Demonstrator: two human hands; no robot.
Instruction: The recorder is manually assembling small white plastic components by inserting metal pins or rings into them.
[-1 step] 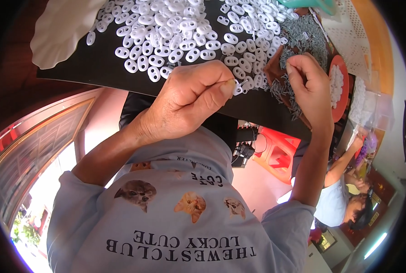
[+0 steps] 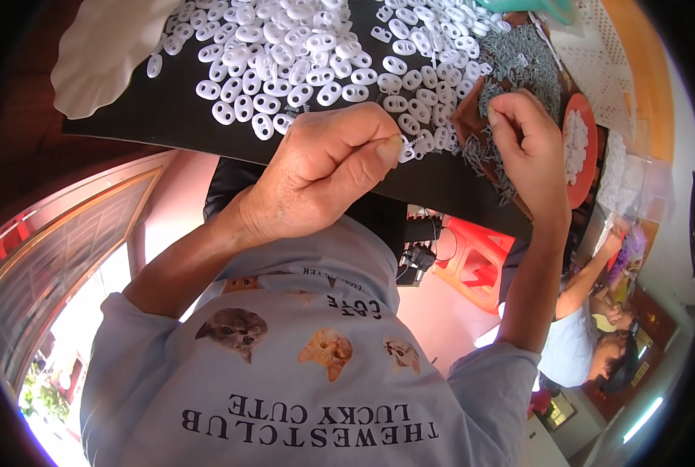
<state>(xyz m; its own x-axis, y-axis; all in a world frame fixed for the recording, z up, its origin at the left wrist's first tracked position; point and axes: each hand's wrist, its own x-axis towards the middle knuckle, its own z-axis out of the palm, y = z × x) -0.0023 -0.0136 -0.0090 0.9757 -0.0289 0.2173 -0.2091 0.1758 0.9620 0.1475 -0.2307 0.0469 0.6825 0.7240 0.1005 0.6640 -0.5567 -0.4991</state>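
Observation:
My left hand (image 2: 328,167) is closed in a pinch above the front edge of the dark table. A small white plastic piece with a hole (image 2: 406,152) pokes out at its thumb tip, and a tiny grey coil shows beside it. My right hand (image 2: 528,144) is closed too, thumb against curled index finger, over the pile of small grey springs (image 2: 522,58); whatever it pinches is hidden. Beyond my left hand lies a big heap of white oval two-hole pieces (image 2: 281,54). A smaller group of similar white pieces (image 2: 417,109) lies between the hands.
A scalloped cream tray (image 2: 102,58) sits at the table's far left. To the right stands a red dish (image 2: 587,167) holding small white parts. A teal container (image 2: 542,8) is at the far edge. A red plastic stool (image 2: 472,261) stands below. Another person (image 2: 577,342) works at the right.

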